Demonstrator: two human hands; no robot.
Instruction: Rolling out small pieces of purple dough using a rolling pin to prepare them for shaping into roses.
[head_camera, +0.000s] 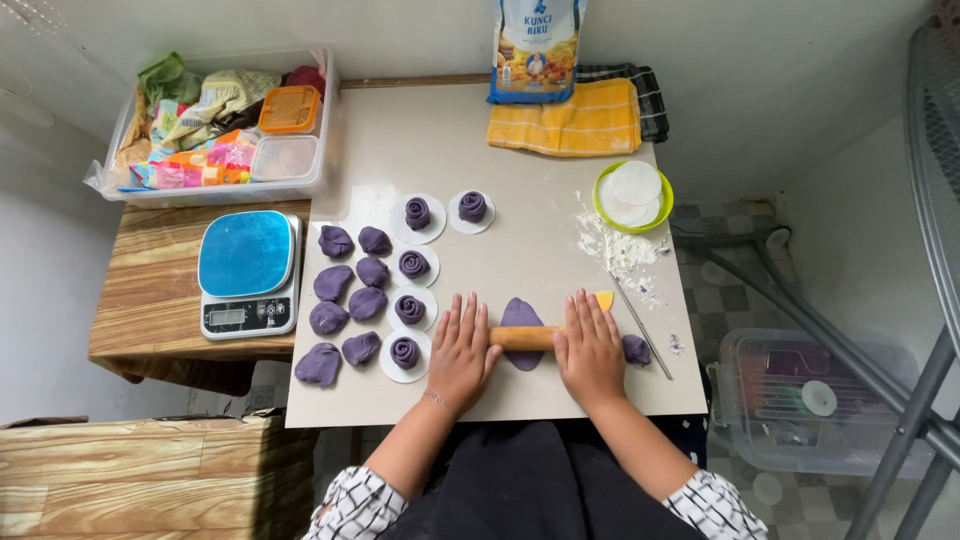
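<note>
My left hand (462, 352) and my right hand (590, 350) lie flat, fingers spread, on the two ends of a wooden rolling pin (524, 338). Under the pin lies a flattened oval of purple dough (521, 314) on the white board (520, 230). A small purple dough piece (636, 349) sits just right of my right hand. A yellow scraper (604, 299) peeks out beyond my right fingers. Left of my left hand, several rose-shaped purple dough rolls (409, 309) rest on white paper rounds, with several plain purple dough lumps (338, 286) further left.
A blue kitchen scale (248, 272) stands on a wooden side table at left. Behind it is a clear tub of packets (222, 125). A green bowl of white paper rounds (633, 195), spilled flour (622, 250), a thin stick (640, 326), a yellow cloth (573, 120) and a flour bag (537, 48) lie to the right and back.
</note>
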